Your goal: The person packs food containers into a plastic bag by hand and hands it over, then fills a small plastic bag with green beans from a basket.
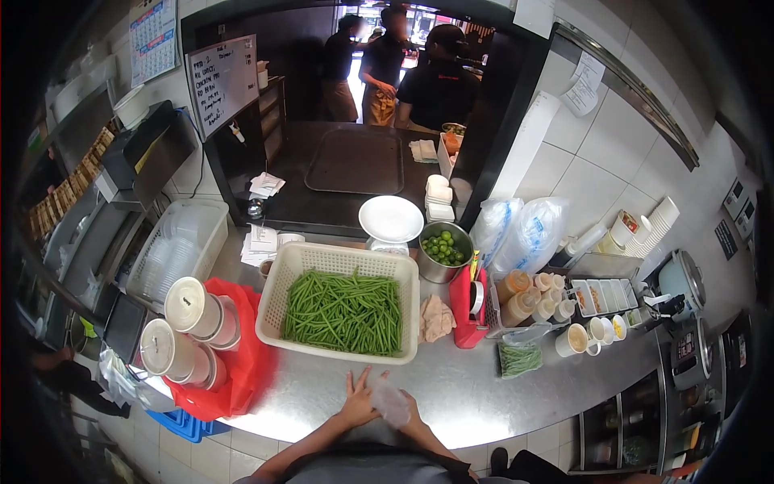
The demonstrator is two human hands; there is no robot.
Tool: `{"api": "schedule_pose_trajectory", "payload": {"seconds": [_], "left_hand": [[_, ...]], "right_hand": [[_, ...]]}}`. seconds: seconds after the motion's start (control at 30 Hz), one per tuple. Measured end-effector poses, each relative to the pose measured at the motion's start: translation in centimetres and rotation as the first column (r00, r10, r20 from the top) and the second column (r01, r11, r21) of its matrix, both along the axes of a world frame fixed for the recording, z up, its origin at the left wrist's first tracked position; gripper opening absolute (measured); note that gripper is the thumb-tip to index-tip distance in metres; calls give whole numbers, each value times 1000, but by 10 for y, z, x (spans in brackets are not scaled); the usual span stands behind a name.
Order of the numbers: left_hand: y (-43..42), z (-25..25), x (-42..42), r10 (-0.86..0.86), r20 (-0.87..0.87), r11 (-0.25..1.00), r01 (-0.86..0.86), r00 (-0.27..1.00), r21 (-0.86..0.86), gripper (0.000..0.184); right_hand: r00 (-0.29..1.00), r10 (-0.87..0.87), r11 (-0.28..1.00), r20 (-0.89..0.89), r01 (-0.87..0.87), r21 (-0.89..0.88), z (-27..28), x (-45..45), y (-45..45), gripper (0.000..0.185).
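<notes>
My left hand (359, 402) is over the front of the steel counter, its fingers stretched and spread. Beside it, a cloudy clear plastic piece (390, 402), which looks like a thin bag or disposable glove, covers the fingers of my right hand (414, 419). Whether it is worn or held I cannot tell. Just beyond both hands stands a cream perforated plastic basket (268, 329) with many long green beans (343, 313) in it. Neither hand touches the basket or the beans.
Lidded white tubs (192, 305) on a red plastic bag (251, 379) stand left. To the right are a pot of green limes (443, 246), a crumpled cloth (436, 318), a red holder (468, 310), sauce bottles (518, 300) and bagged greens (520, 358). People stand beyond the pass-through.
</notes>
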State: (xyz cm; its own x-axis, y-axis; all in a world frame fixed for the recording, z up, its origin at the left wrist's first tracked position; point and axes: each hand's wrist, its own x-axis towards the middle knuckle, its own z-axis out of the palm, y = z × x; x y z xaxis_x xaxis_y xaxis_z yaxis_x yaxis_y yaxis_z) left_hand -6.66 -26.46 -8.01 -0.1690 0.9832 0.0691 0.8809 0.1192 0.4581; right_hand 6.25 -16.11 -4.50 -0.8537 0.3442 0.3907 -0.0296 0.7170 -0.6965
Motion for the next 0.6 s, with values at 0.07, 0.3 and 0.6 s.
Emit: {"api": "schedule_pose_trajectory", "payload": {"seconds": [0.07, 0.3, 0.6], "left_hand": [[1, 6, 1, 30, -7, 998, -30, 1000, -59, 59], [2, 2, -3, 42, -72, 995, -48, 997, -87, 59], [-11, 53, -10, -1, 154, 1000, 4, 988, -23, 69]], "right_hand": [[999, 30, 997, 29, -32, 74, 34, -2, 0, 32], [976, 161, 934, -146, -103, 341, 118, -6, 3, 17], [962, -236, 905, -137, 166, -392, 169, 13, 20, 23]]}}
